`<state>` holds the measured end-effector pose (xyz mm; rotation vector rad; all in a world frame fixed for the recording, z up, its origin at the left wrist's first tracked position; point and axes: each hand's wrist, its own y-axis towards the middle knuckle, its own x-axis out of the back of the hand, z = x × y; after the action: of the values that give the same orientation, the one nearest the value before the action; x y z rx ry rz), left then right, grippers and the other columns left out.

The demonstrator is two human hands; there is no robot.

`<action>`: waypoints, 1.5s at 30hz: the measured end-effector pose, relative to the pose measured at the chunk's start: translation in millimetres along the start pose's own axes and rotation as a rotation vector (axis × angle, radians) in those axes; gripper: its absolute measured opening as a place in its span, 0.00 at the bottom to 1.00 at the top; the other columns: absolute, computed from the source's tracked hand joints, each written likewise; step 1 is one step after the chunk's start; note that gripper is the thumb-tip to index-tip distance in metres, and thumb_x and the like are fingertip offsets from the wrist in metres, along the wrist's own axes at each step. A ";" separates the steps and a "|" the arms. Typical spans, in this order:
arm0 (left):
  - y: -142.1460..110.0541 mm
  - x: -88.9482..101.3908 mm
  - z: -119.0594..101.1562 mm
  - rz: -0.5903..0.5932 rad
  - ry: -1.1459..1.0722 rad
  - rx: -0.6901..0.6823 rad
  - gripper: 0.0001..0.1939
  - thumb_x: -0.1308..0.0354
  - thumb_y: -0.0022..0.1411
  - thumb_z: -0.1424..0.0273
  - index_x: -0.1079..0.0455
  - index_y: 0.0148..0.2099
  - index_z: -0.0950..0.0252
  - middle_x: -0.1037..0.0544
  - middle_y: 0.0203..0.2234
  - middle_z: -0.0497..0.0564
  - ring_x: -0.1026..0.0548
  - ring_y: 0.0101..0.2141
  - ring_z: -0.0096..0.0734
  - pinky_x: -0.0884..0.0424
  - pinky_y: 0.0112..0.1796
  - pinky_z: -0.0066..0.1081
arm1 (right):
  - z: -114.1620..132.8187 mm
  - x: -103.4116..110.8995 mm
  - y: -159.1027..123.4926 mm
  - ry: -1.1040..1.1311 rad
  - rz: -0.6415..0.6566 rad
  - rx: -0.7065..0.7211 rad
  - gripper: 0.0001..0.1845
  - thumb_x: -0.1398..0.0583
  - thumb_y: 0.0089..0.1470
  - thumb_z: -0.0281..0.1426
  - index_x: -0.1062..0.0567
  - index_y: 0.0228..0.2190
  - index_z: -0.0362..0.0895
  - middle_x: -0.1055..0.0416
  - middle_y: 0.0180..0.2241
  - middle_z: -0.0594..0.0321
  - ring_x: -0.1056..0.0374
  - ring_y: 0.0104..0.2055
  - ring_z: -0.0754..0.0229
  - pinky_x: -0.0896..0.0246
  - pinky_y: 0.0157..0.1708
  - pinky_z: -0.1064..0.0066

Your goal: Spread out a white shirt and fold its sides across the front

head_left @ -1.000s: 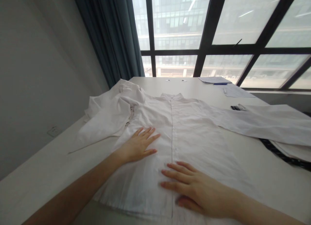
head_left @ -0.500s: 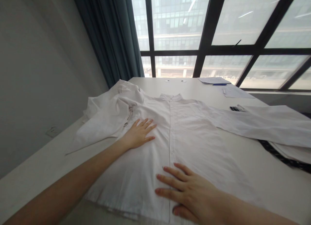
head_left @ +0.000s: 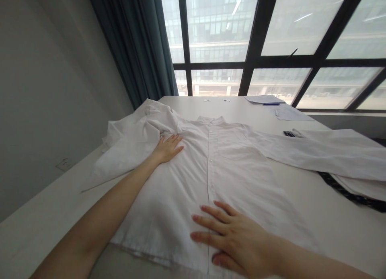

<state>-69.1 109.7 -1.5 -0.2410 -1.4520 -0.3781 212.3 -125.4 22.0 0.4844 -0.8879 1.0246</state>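
Note:
A white button-front shirt (head_left: 187, 182) lies spread on the table, its collar (head_left: 211, 120) at the far side and its hem close to me. My left hand (head_left: 169, 148) rests flat on the upper left of the shirt front, near the bunched armhole, fingers extended. Lower down, my right hand (head_left: 238, 238) lies across the button placket with its fingers spread. Neither hand grasps the cloth. One sleeve (head_left: 313, 154) stretches out to the right; the left sleeve (head_left: 126, 146) is heaped and creased.
The white table (head_left: 193, 108) runs up to the window. Papers (head_left: 265, 99) and a blue pen (head_left: 270, 104) lie at its far right. White cloth with a black patterned band (head_left: 350, 190) is partly under the right sleeve. A dark curtain (head_left: 138, 42) hangs at the left.
My left hand has slid up the shirt, away from me and slightly left, towards the armhole. Creases now fan out from it. My right hand has stayed nearly in place.

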 end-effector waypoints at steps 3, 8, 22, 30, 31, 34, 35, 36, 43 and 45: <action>6.8 11.2 -17.0 -0.044 0.050 0.008 0.26 0.59 0.71 0.63 0.43 0.66 0.68 0.39 0.64 0.62 0.44 0.65 0.44 0.56 0.63 0.51 | 0.6 0.9 0.4 0.002 0.030 -0.009 0.28 0.54 0.67 0.45 0.46 0.65 0.55 0.57 0.69 0.66 0.66 0.71 0.54 0.75 0.68 0.53; 0.1 15.5 -72.6 -0.075 0.050 -0.178 0.27 0.57 0.71 0.60 0.45 0.67 0.66 0.43 0.66 0.60 0.46 0.65 0.43 0.54 0.63 0.47 | 0.6 0.9 0.3 0.019 0.027 -0.014 0.28 0.55 0.67 0.45 0.46 0.65 0.55 0.58 0.69 0.66 0.67 0.71 0.54 0.77 0.67 0.52; 37.7 -5.5 -26.3 0.031 -0.134 -0.134 0.28 0.64 0.72 0.55 0.51 0.70 0.54 0.51 0.69 0.47 0.54 0.68 0.38 0.58 0.63 0.49 | -2.3 -3.3 -1.6 -0.012 -0.034 0.007 0.27 0.53 0.67 0.43 0.46 0.65 0.57 0.54 0.68 0.68 0.62 0.70 0.55 0.71 0.68 0.53; 46.2 -9.7 -11.0 -0.027 -0.109 -0.055 0.27 0.63 0.72 0.58 0.48 0.69 0.55 0.50 0.68 0.48 0.52 0.67 0.35 0.56 0.63 0.41 | -3.6 -4.0 -0.1 -0.083 -0.053 0.028 0.28 0.52 0.66 0.44 0.45 0.65 0.55 0.52 0.68 0.65 0.60 0.70 0.54 0.66 0.67 0.54; 46.5 -10.0 -11.5 -0.024 -0.104 -0.050 0.27 0.63 0.72 0.58 0.48 0.69 0.56 0.50 0.69 0.49 0.52 0.67 0.35 0.55 0.63 0.41 | -3.2 -3.6 0.0 -0.080 -0.054 0.026 0.28 0.51 0.66 0.44 0.44 0.65 0.56 0.51 0.68 0.65 0.60 0.70 0.54 0.66 0.67 0.54; 46.7 -10.9 -12.7 -0.020 -0.099 -0.051 0.27 0.64 0.72 0.58 0.49 0.69 0.56 0.49 0.68 0.50 0.51 0.67 0.36 0.54 0.63 0.42 | -1.9 -1.8 -0.1 -0.038 -0.031 0.012 0.28 0.51 0.66 0.44 0.45 0.65 0.55 0.52 0.68 0.64 0.61 0.70 0.53 0.69 0.68 0.52; 46.7 -11.1 -12.9 -0.021 -0.098 -0.053 0.27 0.64 0.72 0.58 0.49 0.69 0.56 0.49 0.68 0.50 0.50 0.67 0.36 0.53 0.63 0.42 | -1.6 -1.1 -0.1 -0.017 -0.018 0.008 0.28 0.52 0.67 0.44 0.45 0.65 0.55 0.53 0.68 0.64 0.62 0.70 0.53 0.70 0.68 0.52; 46.7 -11.4 -13.0 -0.022 -0.097 -0.056 0.27 0.64 0.73 0.58 0.49 0.70 0.56 0.49 0.68 0.50 0.50 0.67 0.36 0.53 0.63 0.42 | -1.4 -0.4 -0.1 0.004 -0.007 0.004 0.28 0.52 0.67 0.44 0.45 0.65 0.55 0.53 0.68 0.64 0.63 0.70 0.53 0.71 0.68 0.52; 44.2 -13.5 -13.5 -0.030 -0.073 -0.071 0.27 0.64 0.73 0.60 0.51 0.70 0.58 0.50 0.68 0.51 0.51 0.67 0.36 0.53 0.63 0.42 | -0.4 9.7 -2.1 0.068 -0.003 0.016 0.27 0.49 0.65 0.41 0.41 0.64 0.55 0.51 0.68 0.64 0.59 0.70 0.53 0.69 0.67 0.52; 42.8 -12.9 -13.7 -0.031 -0.064 -0.075 0.27 0.64 0.72 0.61 0.51 0.70 0.58 0.49 0.68 0.51 0.50 0.67 0.36 0.53 0.63 0.42 | -3.2 15.2 -4.5 0.025 -0.049 -0.003 0.25 0.49 0.65 0.36 0.39 0.62 0.53 0.49 0.67 0.62 0.55 0.69 0.57 0.64 0.67 0.55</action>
<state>-40.8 145.1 -12.9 -0.2935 -1.5075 -0.4543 221.1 -117.2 32.8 0.4871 -0.8512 0.9822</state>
